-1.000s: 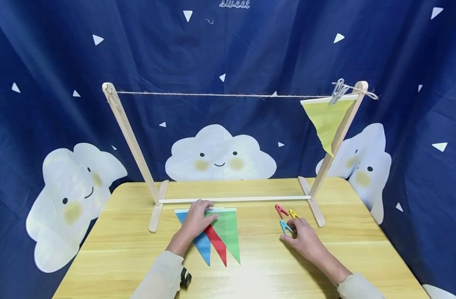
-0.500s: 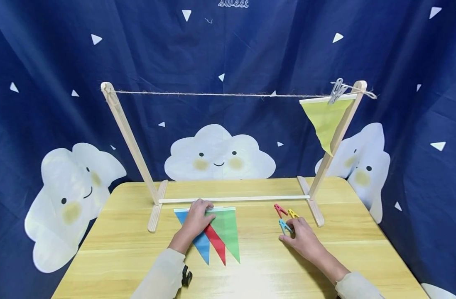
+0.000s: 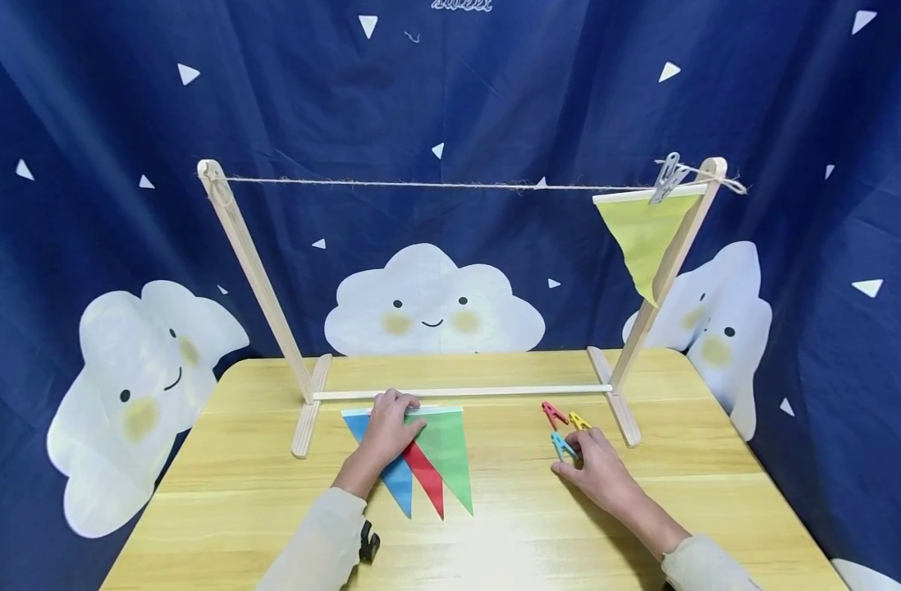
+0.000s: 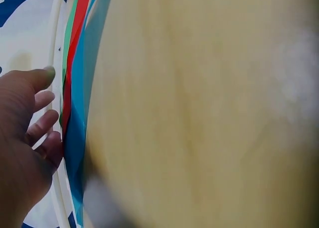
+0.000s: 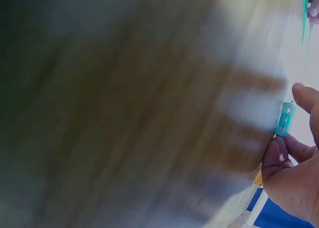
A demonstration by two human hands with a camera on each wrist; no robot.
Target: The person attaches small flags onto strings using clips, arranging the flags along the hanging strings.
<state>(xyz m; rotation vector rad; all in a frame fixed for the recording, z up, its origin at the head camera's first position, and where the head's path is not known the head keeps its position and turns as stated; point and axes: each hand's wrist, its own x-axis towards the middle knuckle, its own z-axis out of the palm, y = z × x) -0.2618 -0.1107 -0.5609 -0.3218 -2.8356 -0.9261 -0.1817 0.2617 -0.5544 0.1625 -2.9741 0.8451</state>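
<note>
Three triangular pennants lie overlapping on the table: a blue one [image 3: 397, 484], a red one [image 3: 427, 476] and a green one [image 3: 450, 451]. My left hand [image 3: 386, 431] rests over their white top edges, thumb apart from the fingers; the left wrist view shows the same hand [image 4: 25, 123] beside the stacked cloth. At the right, my right hand [image 3: 601, 472] is at a light blue clothespin [image 3: 563, 447]. In the right wrist view its fingertips touch the clothespin [image 5: 285, 119], while the thumb stands off. A red clothespin [image 3: 552, 414] and a yellow clothespin [image 3: 579, 421] lie just behind.
A wooden frame has a left post [image 3: 254, 271], a right post [image 3: 672, 267] and a low crossbar [image 3: 465, 391]. Twine [image 3: 421, 185] runs between the post tops. A grey clothespin [image 3: 668, 179] holds a yellow pennant [image 3: 646, 242] on it. Behind hangs a blue curtain [image 3: 436, 90].
The camera view has shifted very slightly. Both hands, the pennants and the clothespins stay where they were.
</note>
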